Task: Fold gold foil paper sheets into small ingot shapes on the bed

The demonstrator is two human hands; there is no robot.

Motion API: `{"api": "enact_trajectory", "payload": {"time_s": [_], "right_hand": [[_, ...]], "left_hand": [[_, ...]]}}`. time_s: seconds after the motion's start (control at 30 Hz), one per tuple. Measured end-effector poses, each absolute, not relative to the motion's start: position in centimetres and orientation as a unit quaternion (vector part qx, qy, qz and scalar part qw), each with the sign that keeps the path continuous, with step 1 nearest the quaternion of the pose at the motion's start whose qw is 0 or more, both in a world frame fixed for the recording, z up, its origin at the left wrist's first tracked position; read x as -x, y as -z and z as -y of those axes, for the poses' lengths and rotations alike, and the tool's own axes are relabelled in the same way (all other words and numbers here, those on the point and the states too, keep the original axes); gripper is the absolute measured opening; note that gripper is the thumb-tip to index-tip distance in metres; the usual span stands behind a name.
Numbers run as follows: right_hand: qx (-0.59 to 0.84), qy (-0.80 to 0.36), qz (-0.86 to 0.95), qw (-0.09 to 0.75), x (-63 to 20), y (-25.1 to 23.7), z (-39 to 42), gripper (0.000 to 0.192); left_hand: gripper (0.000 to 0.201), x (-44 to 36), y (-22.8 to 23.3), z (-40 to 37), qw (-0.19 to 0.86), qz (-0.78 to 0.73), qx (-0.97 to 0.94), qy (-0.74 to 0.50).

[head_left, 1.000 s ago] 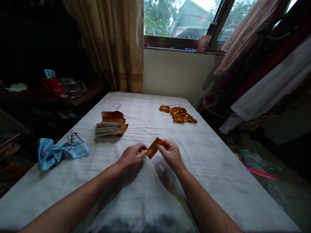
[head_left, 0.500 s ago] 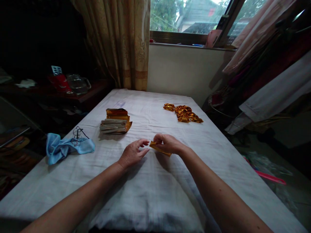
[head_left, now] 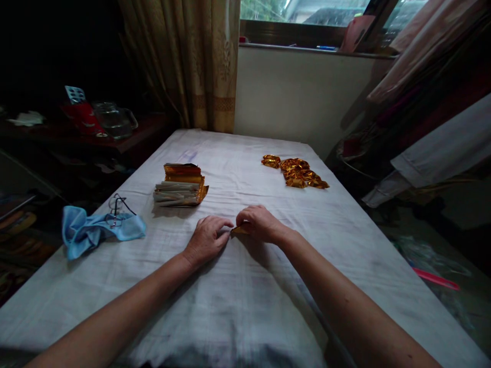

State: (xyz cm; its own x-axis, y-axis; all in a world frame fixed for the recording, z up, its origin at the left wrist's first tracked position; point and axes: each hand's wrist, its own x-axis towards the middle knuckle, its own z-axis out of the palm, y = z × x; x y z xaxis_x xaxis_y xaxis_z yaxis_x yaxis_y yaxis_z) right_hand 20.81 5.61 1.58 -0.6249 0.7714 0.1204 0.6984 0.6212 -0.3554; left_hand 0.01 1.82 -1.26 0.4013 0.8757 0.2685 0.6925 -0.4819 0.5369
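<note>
My right hand (head_left: 258,223) pinches a small folded piece of gold foil paper (head_left: 241,230) low over the middle of the bed, its fingers covering most of the piece. From the other side, my left hand (head_left: 209,236) closes its thumb and fingertips at the paper's left tip. Beyond my left hand lies a stack of gold foil papers (head_left: 178,193), with grey backs and folded edges showing. A group of shiny folded gold foil pieces (head_left: 297,171) sits farther off to the right.
A white sheet (head_left: 230,306) covers the bed. At the left edge, glasses (head_left: 116,212) rest on a light blue cloth (head_left: 86,230). A glass jug (head_left: 114,121) and a red container (head_left: 82,117) stand on a dark side table. Clothes (head_left: 425,138) hang at right.
My left hand has gone from spread fingers to closing at the foil paper's tip. The paper is turned and more hidden under my right hand. The view has tilted down.
</note>
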Motion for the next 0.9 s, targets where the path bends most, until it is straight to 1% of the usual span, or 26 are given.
{"api": "enact_trajectory", "payload": {"time_s": [0.13, 0.3, 0.53, 0.67, 0.8, 0.9], "right_hand": [[0.399, -0.127, 0.900, 0.125, -20.0, -1.7, -5.8, 0.008], [0.391, -0.086, 0.905, 0.145, -19.9, -1.5, -4.8, 0.005], [0.417, -0.003, 0.885, 0.206, -21.1, -0.2, -1.2, 0.008], [0.445, 0.024, 0.869, 0.215, -21.1, 0.7, 0.6, 0.013], [0.463, 0.017, 0.858, 0.223, -20.7, 1.1, 1.6, 0.011], [0.469, 0.013, 0.853, 0.230, -20.4, 1.3, 1.9, 0.017]], "left_hand": [[0.016, 0.5, 1.5, -1.5, 0.155, -0.443, -0.841, -0.268], [0.018, 0.5, 1.3, -1.1, 0.153, -0.444, -0.843, -0.261], [0.026, 0.9, 1.0, -0.8, 0.058, -0.383, -0.897, -0.210], [0.026, 1.2, 0.8, -0.8, 0.052, -0.351, -0.915, -0.189], [0.030, 1.3, 0.8, -0.9, 0.060, -0.332, -0.923, -0.182], [0.033, 1.2, 0.8, -1.0, 0.068, -0.329, -0.925, -0.175]]}}
